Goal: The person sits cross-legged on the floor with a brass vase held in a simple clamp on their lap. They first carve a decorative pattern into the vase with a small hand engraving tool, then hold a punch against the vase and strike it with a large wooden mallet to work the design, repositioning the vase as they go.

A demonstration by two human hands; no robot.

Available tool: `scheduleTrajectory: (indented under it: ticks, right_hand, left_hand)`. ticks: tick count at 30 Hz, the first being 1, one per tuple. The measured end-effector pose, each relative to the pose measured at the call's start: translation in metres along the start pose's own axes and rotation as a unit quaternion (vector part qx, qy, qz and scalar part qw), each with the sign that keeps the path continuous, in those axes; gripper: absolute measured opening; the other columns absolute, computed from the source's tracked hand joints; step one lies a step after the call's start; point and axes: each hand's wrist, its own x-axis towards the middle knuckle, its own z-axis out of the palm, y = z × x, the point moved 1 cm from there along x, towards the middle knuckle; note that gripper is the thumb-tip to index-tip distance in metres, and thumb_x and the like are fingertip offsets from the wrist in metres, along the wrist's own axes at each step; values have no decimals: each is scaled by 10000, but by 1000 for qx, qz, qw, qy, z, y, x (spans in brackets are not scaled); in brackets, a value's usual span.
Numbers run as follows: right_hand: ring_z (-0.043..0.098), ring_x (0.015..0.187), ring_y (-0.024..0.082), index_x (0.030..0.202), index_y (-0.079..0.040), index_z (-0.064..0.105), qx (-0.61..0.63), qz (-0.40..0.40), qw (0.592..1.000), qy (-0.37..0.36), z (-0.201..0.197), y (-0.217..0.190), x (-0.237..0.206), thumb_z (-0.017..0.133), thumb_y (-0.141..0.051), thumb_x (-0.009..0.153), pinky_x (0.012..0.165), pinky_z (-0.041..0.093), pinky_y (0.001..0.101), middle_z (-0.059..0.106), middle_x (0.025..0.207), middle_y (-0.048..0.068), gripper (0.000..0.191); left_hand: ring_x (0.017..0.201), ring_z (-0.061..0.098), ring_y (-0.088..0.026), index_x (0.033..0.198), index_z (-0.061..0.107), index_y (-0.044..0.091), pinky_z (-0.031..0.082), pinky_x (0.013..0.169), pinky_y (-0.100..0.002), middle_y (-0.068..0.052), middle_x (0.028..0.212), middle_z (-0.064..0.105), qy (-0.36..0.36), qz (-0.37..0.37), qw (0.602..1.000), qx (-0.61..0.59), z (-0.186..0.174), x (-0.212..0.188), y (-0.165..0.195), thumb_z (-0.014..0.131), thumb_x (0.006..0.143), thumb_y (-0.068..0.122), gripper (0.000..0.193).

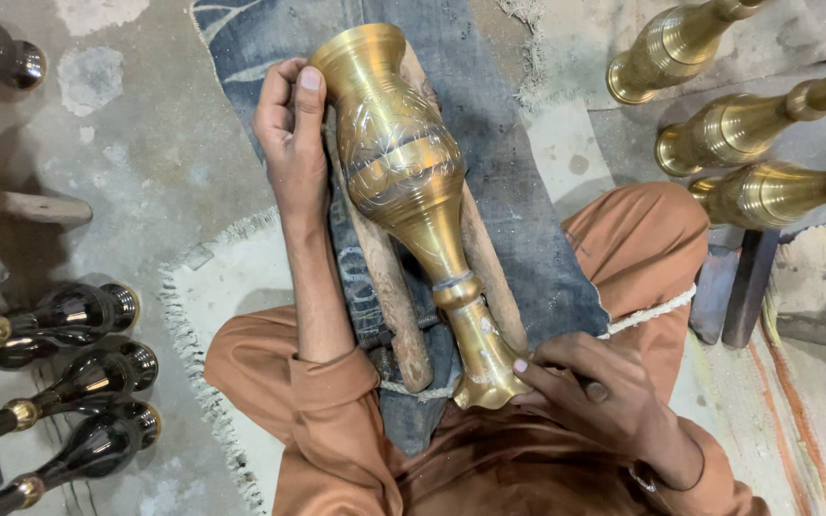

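Fingers of your left hand (291, 134) curled around the engraved golden brass vase (413, 191); your right hand (590, 387) pinched its flared rim against the wooden block (389, 287).

From where I stand there is no package, label, sign or screen anywhere in sight.
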Motion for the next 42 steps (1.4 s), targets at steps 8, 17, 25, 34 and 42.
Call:
scheduleTrajectory:
  ticks: [8, 17, 25, 34, 42]
  right_hand:
    - [662, 697, 176, 1063, -41, 724, -2, -7, 1000, 26, 7, 1, 0, 869, -210, 807, 530, 502, 301, 660, 928, 73, 340]
    - [654, 720, 197, 1060, -53, 741, -6, 63, 997, 34, 24, 18, -13, 791, -6, 678, 566, 503, 318, 683, 941, 68, 388]
    - [683, 763, 208, 1010, -49, 736, 41, 98, 993, 57, 41, 26, -21, 763, 28, 660, 616, 536, 331, 678, 939, 71, 360]
    - [688, 773, 196, 1065, -54, 741, 53, 133, 988, 59, 41, 28, -22, 795, 17, 741, 632, 542, 321, 678, 968, 73, 336]
    - [692, 767, 198, 1075, -52, 750, 25, 94, 994, 48, 46, 27, -25, 767, 42, 711, 594, 526, 315, 686, 954, 73, 377]
  left_hand:
    - [882, 526, -49, 1119, 666, -18, 458, 794, -224, 40, 961, 625, 16, 6, 999, 32, 0, 7, 4, 675, 1093, 229, 248]
    - [838, 639, -96, 1073, 729, -27, 542, 790, -270, -14, 895, 714, -32, 64, 952, 298, 9, 30, 21, 763, 1022, 232, 266]
    - [931, 598, -66, 1136, 698, -15, 509, 849, -255, 15, 997, 699, -40, 27, 994, 95, -7, 25, 10, 672, 1080, 238, 261]
    - [758, 521, -44, 1026, 727, -26, 438, 681, -232, 40, 824, 624, -16, 28, 979, 200, 23, 36, 32, 762, 1008, 237, 266]
    - [900, 576, -57, 1107, 718, -29, 499, 824, -251, 20, 967, 681, -40, 69, 992, 94, 15, 32, 23, 669, 1115, 199, 234]
